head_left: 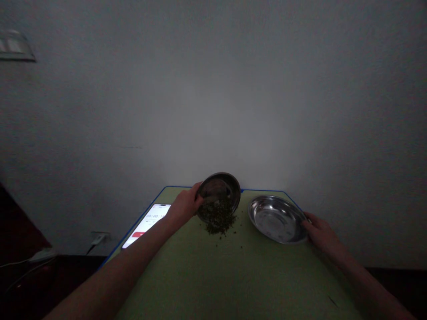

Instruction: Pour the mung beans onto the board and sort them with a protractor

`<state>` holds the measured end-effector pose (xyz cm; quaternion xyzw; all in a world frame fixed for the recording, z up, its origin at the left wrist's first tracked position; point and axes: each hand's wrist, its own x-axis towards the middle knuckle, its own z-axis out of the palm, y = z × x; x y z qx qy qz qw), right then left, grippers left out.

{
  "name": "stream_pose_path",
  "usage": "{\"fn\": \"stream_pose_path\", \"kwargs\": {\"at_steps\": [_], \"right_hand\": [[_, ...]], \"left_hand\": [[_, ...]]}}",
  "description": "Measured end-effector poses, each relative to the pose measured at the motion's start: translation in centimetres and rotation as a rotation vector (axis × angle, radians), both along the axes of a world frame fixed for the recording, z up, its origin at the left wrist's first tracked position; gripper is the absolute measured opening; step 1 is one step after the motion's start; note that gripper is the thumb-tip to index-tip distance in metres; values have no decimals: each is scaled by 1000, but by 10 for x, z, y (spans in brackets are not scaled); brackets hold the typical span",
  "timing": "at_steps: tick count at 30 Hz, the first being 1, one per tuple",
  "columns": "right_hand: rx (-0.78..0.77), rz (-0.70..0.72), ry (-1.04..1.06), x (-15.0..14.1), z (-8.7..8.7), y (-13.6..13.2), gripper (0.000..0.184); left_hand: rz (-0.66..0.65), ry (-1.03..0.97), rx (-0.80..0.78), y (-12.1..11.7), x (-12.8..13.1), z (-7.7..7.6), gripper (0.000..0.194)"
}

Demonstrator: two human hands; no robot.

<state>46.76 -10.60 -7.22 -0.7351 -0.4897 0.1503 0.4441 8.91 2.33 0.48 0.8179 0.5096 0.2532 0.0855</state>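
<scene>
My left hand (185,206) grips the rim of a metal bowl (234,186), which is tilted so that its mouth faces me. Small dark greenish-brown bits (220,218) lie in its lower part and spread past the lower rim over the table. They look like dried grains or leaves; the exact kind is too dim to make out. To the right, my right hand (322,231) is closed on the right edge of a shallow shiny metal plate (275,222). That plate tips slightly, and its inside shows bare metal with reflections.
A green table (233,284) with a blue edge stands against a grey wall (213,89). A lit phone (151,222) showing a timer lies at the table's left side, partly behind my left forearm. A wall socket with a plug (98,239) is at the lower left.
</scene>
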Motion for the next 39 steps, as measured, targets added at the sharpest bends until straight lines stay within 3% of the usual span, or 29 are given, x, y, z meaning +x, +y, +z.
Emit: {"fn": "stream_pose_path", "kwargs": {"at_steps": [14,39], "right_hand": [[-30,-55,77,-5,0,-7,62],[-12,-85,-5,9,-14,-5,62]], "left_hand": [[-17,68,97,2,2,1,47],[4,292,259,-3,2,6,50]]}}
